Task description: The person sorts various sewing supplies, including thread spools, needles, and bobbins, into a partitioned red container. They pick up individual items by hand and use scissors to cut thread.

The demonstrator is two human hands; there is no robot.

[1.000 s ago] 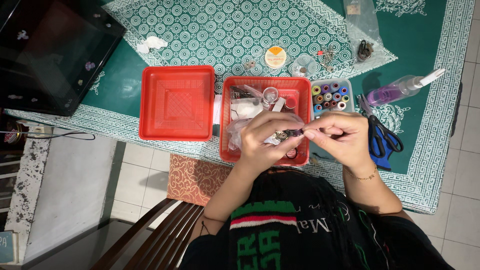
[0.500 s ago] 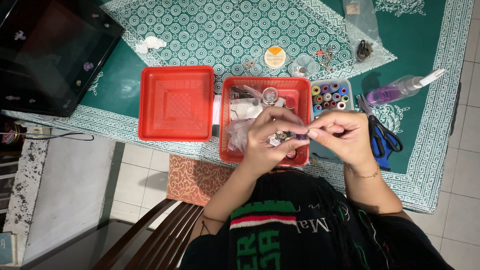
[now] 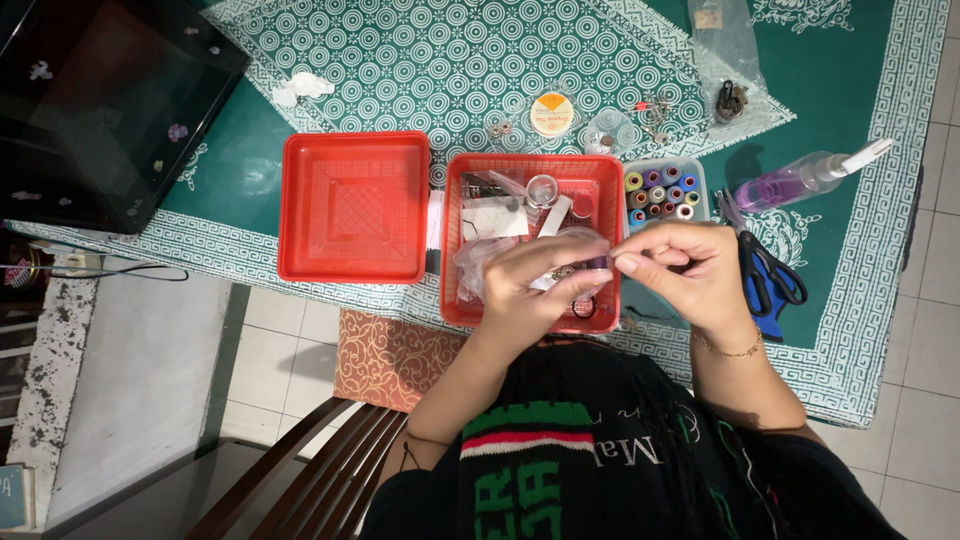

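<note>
While a person is sitting at a table covered with a green and white patterned cloth (image 3: 480,60), the head camera is looking straight down at both hands. A large black tray (image 3: 100,100) is lying at the far left of the table. A red square lid (image 3: 353,205) is resting upside down near the middle, and just beside it on the right a red mesh basket (image 3: 520,170) is holding clear plastic bags and small craft pieces. A small clear box of coloured thread spools (image 3: 660,192) is sitting against the basket's right side. Black-handled scissors (image 3: 768,272) are lying on the cloth to the right of the box, and a clear spray bottle with purple liquid (image 3: 800,180) is lying beyond them. A round spool with an orange label (image 3: 551,113) is resting on the cloth past the basket.

The left hand (image 3: 530,285) is hovering over the basket's near edge, its fingers curling closed around a small purple and metal trinket (image 3: 590,266). The right hand (image 3: 690,275) is meeting it, thumb and forefinger pinching together at the trinket's right end; whatever fine piece they are gripping is too small to make out.
</note>
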